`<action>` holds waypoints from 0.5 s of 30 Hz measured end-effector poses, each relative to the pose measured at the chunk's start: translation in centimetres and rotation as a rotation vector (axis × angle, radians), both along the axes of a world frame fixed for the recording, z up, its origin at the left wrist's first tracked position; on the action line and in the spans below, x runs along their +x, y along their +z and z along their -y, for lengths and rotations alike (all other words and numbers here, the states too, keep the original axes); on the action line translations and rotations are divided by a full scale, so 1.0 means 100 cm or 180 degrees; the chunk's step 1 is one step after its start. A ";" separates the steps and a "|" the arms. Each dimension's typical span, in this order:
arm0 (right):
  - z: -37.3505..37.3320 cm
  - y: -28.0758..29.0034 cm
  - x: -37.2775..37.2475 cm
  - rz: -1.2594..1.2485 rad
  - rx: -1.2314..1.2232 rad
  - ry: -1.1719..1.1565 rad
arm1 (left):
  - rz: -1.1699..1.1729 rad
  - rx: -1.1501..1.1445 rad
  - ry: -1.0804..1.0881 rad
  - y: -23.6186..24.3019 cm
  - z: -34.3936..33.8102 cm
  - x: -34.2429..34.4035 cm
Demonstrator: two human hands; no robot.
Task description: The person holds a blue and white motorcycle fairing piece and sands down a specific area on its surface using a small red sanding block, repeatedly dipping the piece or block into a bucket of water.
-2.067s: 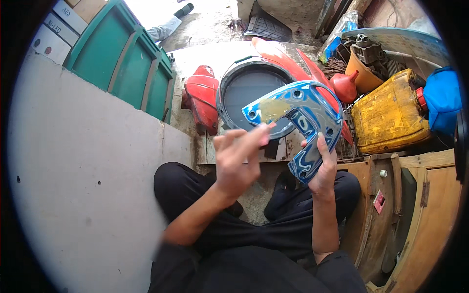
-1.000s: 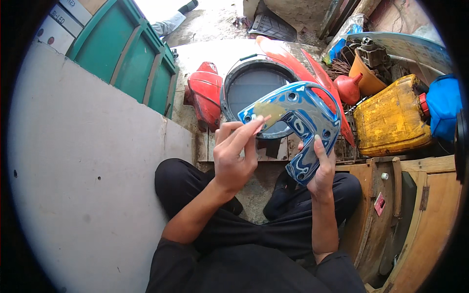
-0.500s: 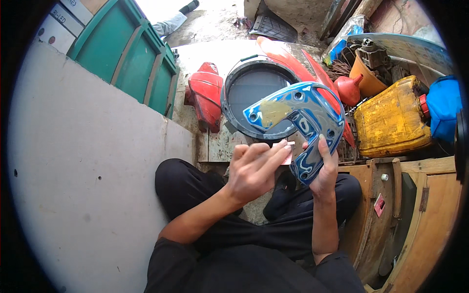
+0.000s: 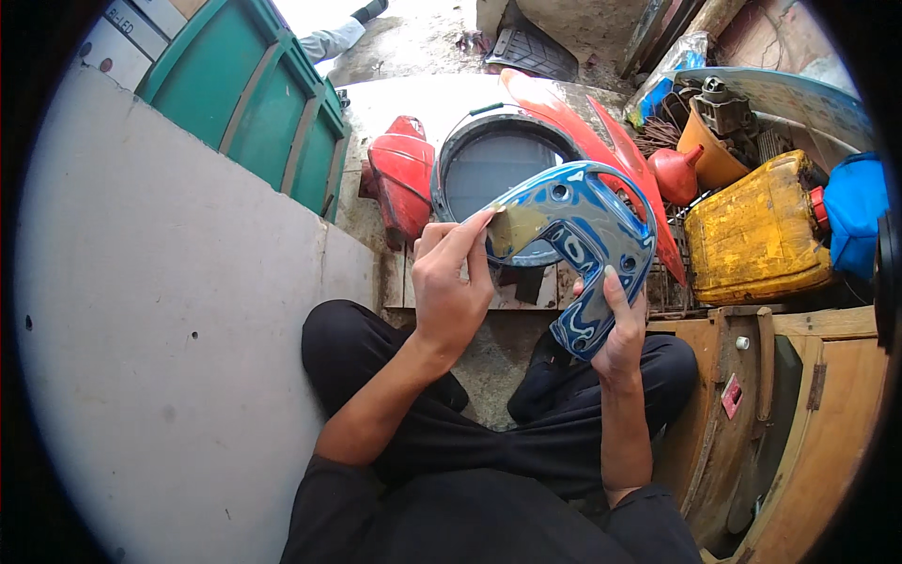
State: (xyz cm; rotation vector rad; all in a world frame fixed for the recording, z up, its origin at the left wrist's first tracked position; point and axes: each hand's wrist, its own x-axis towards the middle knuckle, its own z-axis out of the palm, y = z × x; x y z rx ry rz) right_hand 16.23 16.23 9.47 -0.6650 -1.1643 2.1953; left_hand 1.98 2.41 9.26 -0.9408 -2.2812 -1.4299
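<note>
A glossy blue, grey and white swirl-patterned curved plastic panel with screw holes is held up in front of me. My right hand grips its lower end, thumb on the face. At the panel's left tip, my left hand has thumb and index finger pinched against the edge, beside a dull yellowish patch. Whatever lies between those fingertips is hidden. Behind the panel is a round black-rimmed basin of greyish water, partly covered by it.
Red plastic body panels flank the basin, one at the left and longer ones at the right. Further right are a red funnel, a yellow jerrycan and a wooden cabinet. A pale wall borders my left side.
My left hand has moved left and up to the panel's tip. The small pinkish-white piece under its fingers no longer shows. My right hand keeps its grip, and the panel has barely shifted.
</note>
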 end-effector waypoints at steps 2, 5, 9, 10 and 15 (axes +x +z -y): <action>-0.001 -0.001 0.001 -0.0018 0.0047 0.0078 | 0.0027 0.0104 -0.0064 0.000 -0.002 0.002; -0.001 -0.004 0.001 -0.0001 0.0083 0.0071 | 0.0077 0.0138 -0.0193 -0.003 -0.003 0.007; 0.000 -0.002 0.000 0.0049 0.0061 -0.0001 | 0.0031 0.0168 -0.0338 0.000 -0.005 0.013; 0.000 -0.003 0.001 0.0066 0.0071 0.0014 | 0.0057 0.0169 -0.0388 0.000 -0.005 0.015; -0.002 -0.004 0.001 0.0132 0.0044 -0.0005 | 0.0122 0.0179 -0.0563 0.005 -0.005 0.024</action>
